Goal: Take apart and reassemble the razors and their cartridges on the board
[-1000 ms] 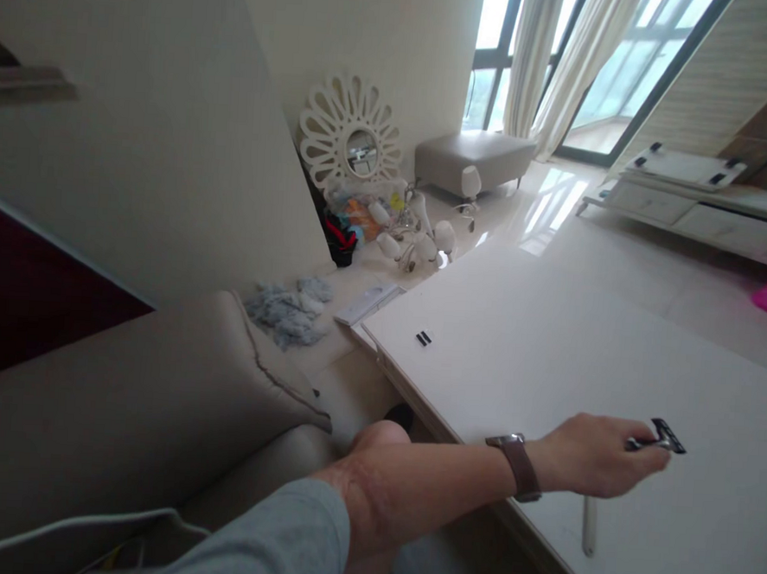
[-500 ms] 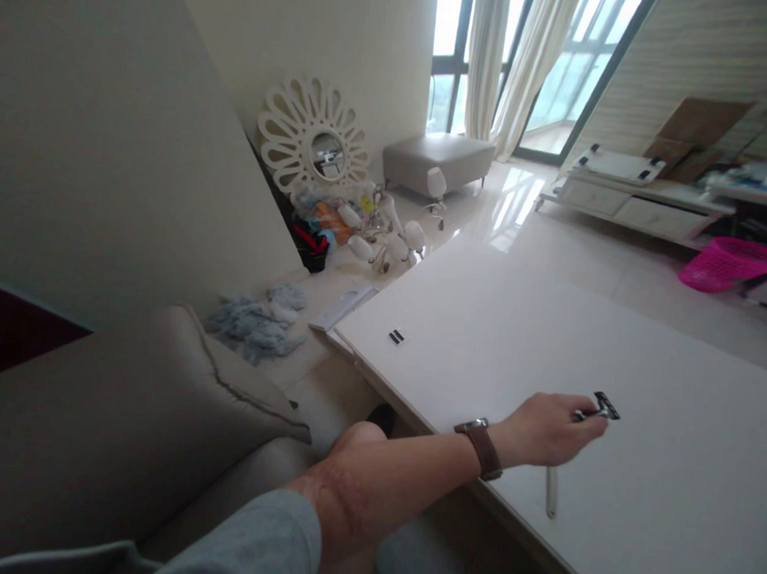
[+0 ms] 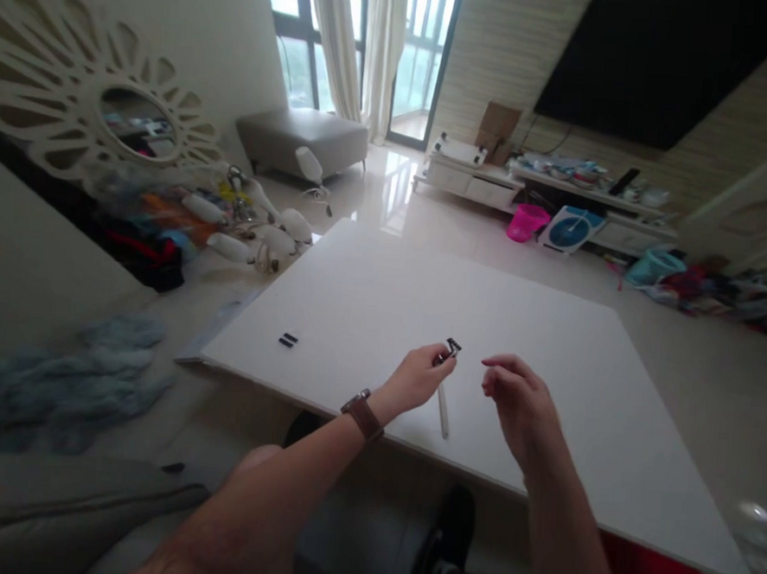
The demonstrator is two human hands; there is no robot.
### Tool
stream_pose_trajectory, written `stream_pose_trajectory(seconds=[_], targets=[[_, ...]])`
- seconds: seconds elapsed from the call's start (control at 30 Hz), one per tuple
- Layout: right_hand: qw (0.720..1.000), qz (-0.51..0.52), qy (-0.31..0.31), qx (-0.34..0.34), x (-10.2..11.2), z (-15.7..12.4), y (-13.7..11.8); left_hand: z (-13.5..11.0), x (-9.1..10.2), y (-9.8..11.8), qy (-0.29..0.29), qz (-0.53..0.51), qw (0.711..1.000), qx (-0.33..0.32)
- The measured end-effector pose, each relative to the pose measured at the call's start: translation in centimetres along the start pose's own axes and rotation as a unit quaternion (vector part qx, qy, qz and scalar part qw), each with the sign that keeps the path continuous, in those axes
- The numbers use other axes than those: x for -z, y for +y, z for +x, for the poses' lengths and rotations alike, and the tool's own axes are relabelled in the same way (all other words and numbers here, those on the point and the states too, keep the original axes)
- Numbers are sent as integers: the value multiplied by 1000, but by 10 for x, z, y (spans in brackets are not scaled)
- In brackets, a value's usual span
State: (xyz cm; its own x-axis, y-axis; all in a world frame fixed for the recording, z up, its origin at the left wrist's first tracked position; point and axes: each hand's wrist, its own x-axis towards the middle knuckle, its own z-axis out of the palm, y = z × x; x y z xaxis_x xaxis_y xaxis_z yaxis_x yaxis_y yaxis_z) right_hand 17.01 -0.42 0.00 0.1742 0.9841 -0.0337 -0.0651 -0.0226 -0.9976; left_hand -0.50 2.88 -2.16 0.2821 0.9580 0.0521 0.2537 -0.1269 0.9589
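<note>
holding the black-headed tool [image 3: 453, 347] in your left hand [image 3: 417, 380], you have it pinched between thumb and fingers [image 3: 440, 361], with the dark head poking up past the fingertips. it sits just above the tabletop [image 3: 579, 377], close to the near edge and about midway along it. right below it a white stick [image 3: 442, 412] lies flat on the tabletop, pointing toward you, its far end under your left knuckles; whether hand and stick touch, i cannot tell.

what is new: a second ago only your left arm was in view, stretched out to the side, and you were looking off toward the wall. now you face the tabletop squarely, and your right hand [image 3: 517, 403] has come in beside the left. its fingers are loosely curled and hold nothing. it hovers near the tool, a small gap apart from it.

so your grip on the tool has not changed, but it now sits between your two hands, within easy reach of the free one. the white stick has stayed where it lay.

your watch [image 3: 363, 414] is on the left wrist. two small black pieces [image 3: 287, 340] lie well apart from your hands, near the tabletop's left corner.
</note>
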Motion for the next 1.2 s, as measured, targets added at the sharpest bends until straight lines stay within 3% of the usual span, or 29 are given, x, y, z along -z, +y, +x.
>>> stream_pose_trajectory(seconds=[0.1, 0.17, 0.3, 0.43, 0.53, 0.6, 0.83, 1.03, 1.2], targets=[[993, 61, 65, -71, 6, 3, 14, -1, -1, 0, -13, 3, 1000, -8], [993, 56, 62, -82, 6, 6, 23, -2, -2, 2, -16, 12, 1000, -13], [999, -39, 29, 8, 5, 6, 29, -2, -7, 4, 21, 55, 998, -11], [988, -120, -4, 100, -2, 2, 24, -1, -12, 5, 56, 107, 992, -37], [967, -195, 5, 163, -7, 0, 23, 1, -16, 6, 70, 112, 990, -51], [965, -199, 23, 169, -8, 0, 23, 1, -17, 7, 78, 104, 989, -63], [980, -127, 65, 138, -12, 4, 30, -9, -18, 8, 101, 43, 992, -57], [991, 107, 49, 57, -20, 9, 33, -8, -17, 6, 131, 30, 989, -68], [981, 191, 38, 10, -22, 13, 24, -2, -18, 12, 147, 6, 986, -81]])
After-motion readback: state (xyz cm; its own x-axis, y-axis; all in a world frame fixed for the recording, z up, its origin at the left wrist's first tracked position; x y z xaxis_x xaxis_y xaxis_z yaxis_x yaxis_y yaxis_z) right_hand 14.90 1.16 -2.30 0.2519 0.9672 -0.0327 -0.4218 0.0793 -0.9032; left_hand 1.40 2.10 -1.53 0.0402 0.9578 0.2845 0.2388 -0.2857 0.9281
